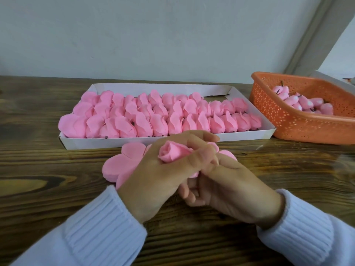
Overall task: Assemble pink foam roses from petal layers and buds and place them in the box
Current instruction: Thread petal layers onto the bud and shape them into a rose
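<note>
Wrapping stage, I judge: the left hand (153, 175) pinches in its grip a small pink rolled foam bud (171, 153) just above the stack of flat pink foam petal layers (119, 164) on the brown wooden table (57, 169); the right hand (236, 185) curls beneath, its grip hidden, so I cannot tell what it holds. Next a layer must close round the bud; then the rose goes into the nearly full white cardboard box (96, 143) behind.

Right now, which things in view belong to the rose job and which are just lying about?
Job: bud in left hand; right hand; petal stack; white box of roses; orange basket of spare buds.
Lying about: white object behind the basket, mostly cut off.
</note>
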`<state>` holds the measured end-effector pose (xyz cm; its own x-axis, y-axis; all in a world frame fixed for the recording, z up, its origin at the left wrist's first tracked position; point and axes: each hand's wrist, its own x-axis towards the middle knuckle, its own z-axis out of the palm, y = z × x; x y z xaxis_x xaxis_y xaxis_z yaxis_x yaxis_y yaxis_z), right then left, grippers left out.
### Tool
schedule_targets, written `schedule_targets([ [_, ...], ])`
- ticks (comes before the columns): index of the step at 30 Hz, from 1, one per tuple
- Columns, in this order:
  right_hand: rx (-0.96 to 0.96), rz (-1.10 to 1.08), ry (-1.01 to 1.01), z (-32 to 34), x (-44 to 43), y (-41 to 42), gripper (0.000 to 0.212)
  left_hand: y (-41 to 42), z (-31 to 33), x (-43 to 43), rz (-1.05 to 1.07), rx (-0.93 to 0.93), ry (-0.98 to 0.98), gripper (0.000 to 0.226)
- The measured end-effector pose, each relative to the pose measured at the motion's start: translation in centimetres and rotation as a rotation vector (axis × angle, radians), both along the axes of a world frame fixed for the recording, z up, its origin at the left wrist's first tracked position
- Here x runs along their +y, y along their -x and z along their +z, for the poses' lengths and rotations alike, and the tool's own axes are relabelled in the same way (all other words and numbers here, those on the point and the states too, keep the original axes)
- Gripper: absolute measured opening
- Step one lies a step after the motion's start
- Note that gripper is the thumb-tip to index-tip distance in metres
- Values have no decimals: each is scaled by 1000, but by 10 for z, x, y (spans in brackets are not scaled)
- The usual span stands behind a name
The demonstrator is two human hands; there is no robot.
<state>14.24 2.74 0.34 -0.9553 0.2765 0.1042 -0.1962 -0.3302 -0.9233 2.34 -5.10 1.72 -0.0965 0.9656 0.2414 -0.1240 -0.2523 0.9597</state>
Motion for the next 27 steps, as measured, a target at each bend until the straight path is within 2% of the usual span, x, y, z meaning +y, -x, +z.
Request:
schedule_targets([
  [3,42,-50,0,1,-2,-1,14,1,0,2,32,-30,-8,20],
  [5,44,-56,3,2,-2,-3,16,2,0,3,21,-35,-23,18],
  [8,-8,-30,10,3,-1,0,62,1,-1,1,14,-5,-17,18],
  [9,-19,-28,1,2,-1,0,67,1,-1,1,15,-4,-15,14],
  [10,-4,-24,-2,2,-1,0,62,0,0,0,17,-6,-14,14],
  [13,48,-34,11,4,-2,-1,26,0,-1,2,54,-44,-6,29],
  [14,38,-46,11,4,-2,-1,21,0,-1,3,67,-65,4,33],
  [16,17,-54,18,4,-2,-1,19,0,-1,3,67,-90,8,28],
  [18,-3,-49,17,3,-2,0,26,-1,-1,3,55,-74,-1,22],
  [22,-50,-72,-34,6,-2,1,32,0,-1,4,25,-117,34,45],
  [24,-90,-113,-86,9,1,1,25,3,2,7,57,-223,31,45],
  [27,-189,-252,-275,20,10,-2,16,15,5,12,249,-467,24,44],
])
